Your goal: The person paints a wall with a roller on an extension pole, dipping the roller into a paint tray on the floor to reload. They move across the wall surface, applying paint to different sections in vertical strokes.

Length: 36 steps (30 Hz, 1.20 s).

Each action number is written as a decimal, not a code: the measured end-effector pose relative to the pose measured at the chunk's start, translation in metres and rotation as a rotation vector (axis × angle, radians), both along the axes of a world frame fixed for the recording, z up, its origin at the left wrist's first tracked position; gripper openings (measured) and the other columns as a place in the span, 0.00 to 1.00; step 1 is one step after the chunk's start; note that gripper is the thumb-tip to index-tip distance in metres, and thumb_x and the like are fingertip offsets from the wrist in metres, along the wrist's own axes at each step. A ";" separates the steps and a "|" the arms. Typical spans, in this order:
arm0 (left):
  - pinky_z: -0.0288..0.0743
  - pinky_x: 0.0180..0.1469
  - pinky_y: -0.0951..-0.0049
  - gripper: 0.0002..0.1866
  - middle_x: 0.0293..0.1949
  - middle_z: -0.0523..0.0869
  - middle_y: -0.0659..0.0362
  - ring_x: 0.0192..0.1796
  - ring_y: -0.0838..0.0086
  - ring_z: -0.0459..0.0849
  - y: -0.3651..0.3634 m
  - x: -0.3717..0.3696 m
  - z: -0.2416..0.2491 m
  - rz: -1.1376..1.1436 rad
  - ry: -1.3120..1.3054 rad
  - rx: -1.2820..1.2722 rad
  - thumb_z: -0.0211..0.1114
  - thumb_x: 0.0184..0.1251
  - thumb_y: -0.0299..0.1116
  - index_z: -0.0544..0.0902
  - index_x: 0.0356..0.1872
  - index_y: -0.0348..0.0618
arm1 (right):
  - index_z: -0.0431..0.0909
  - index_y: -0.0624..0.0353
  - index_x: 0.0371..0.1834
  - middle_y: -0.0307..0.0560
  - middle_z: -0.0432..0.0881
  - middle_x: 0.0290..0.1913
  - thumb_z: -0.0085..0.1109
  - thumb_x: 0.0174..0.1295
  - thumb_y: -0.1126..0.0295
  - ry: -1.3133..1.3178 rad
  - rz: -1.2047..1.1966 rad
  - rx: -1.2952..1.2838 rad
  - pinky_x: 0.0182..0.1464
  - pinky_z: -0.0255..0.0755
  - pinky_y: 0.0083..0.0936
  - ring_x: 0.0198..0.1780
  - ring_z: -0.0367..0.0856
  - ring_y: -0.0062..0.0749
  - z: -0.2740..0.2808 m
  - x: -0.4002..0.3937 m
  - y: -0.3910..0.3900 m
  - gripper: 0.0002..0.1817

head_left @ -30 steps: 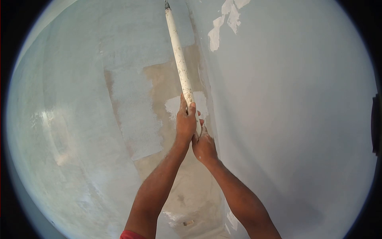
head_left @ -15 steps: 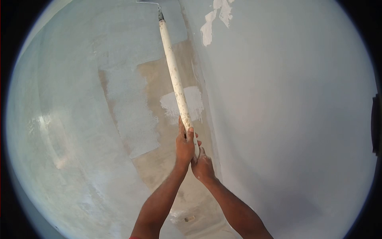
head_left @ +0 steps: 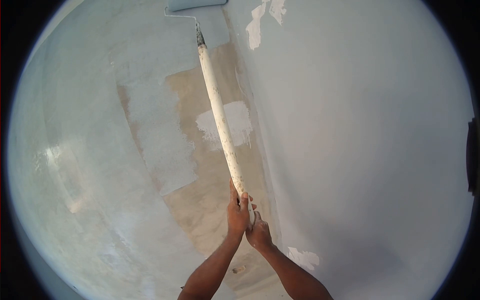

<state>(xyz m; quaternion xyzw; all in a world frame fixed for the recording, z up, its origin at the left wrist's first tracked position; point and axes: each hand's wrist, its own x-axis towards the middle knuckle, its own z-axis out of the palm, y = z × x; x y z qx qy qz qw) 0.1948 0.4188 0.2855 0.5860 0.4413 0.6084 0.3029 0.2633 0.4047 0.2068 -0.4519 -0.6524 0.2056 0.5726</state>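
Head view, pole: slanted up to the roller at its far end.
Left hand: fingers gripped the pole's lower part.
Right hand: fingers closed around the pole's butt end.
Rolling step: coating the wall behind the pole was presumably in hand.
Next stroke: probably called for steady two-handed pole control.

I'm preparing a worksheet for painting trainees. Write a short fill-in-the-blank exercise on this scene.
The right hand grips the pole farther from the roller than the ____ hand.
The roller shows at the ____ edge of the view.
The uppermost white patches lie to the ____ of the roller.

Missing words: left; top; right.
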 end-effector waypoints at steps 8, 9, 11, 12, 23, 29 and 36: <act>0.80 0.34 0.73 0.37 0.32 0.80 0.57 0.31 0.74 0.83 -0.005 0.003 0.008 0.016 0.019 -0.020 0.53 0.77 0.41 0.45 0.78 0.49 | 0.62 0.82 0.58 0.68 0.78 0.22 0.56 0.55 0.76 -0.038 0.005 -0.074 0.34 0.73 0.51 0.30 0.81 0.66 0.007 0.005 -0.005 0.28; 0.80 0.35 0.73 0.36 0.33 0.79 0.58 0.31 0.74 0.82 -0.007 0.003 0.009 0.018 0.033 -0.033 0.51 0.77 0.38 0.44 0.78 0.47 | 0.62 0.82 0.58 0.68 0.78 0.23 0.56 0.55 0.75 -0.050 0.015 -0.103 0.34 0.74 0.51 0.31 0.81 0.66 0.009 0.006 -0.007 0.29; 0.80 0.35 0.73 0.36 0.33 0.79 0.58 0.31 0.74 0.82 -0.009 0.002 0.010 0.017 0.033 -0.045 0.51 0.77 0.38 0.44 0.78 0.47 | 0.61 0.83 0.59 0.68 0.78 0.23 0.56 0.55 0.74 -0.064 0.023 -0.132 0.35 0.74 0.51 0.31 0.81 0.65 0.010 0.007 -0.009 0.30; 0.80 0.35 0.73 0.36 0.34 0.80 0.57 0.31 0.74 0.82 -0.010 0.002 0.011 0.017 0.036 -0.049 0.52 0.77 0.38 0.44 0.78 0.47 | 0.61 0.83 0.59 0.68 0.78 0.23 0.56 0.56 0.73 -0.082 0.026 -0.152 0.35 0.74 0.50 0.31 0.81 0.65 0.009 0.007 -0.008 0.30; 0.79 0.38 0.70 0.36 0.34 0.84 0.56 0.35 0.70 0.86 -0.013 0.001 0.004 0.012 0.021 -0.084 0.53 0.77 0.37 0.45 0.78 0.46 | 0.62 0.79 0.60 0.69 0.80 0.25 0.62 0.58 0.62 -0.096 0.029 -0.226 0.36 0.75 0.49 0.32 0.82 0.65 0.007 0.011 -0.014 0.35; 0.78 0.40 0.71 0.36 0.37 0.84 0.54 0.36 0.72 0.84 -0.026 0.002 0.005 -0.026 0.014 -0.139 0.52 0.77 0.38 0.44 0.78 0.42 | 0.61 0.73 0.63 0.67 0.81 0.28 0.63 0.58 0.59 -0.151 0.010 -0.235 0.38 0.76 0.50 0.34 0.83 0.63 -0.007 0.014 -0.024 0.37; 0.78 0.39 0.72 0.34 0.38 0.82 0.55 0.35 0.73 0.83 -0.024 0.007 0.001 -0.050 -0.066 -0.120 0.52 0.77 0.37 0.48 0.77 0.41 | 0.61 0.71 0.63 0.66 0.82 0.29 0.63 0.59 0.55 -0.177 -0.008 -0.311 0.39 0.76 0.52 0.34 0.83 0.64 0.001 0.016 -0.024 0.36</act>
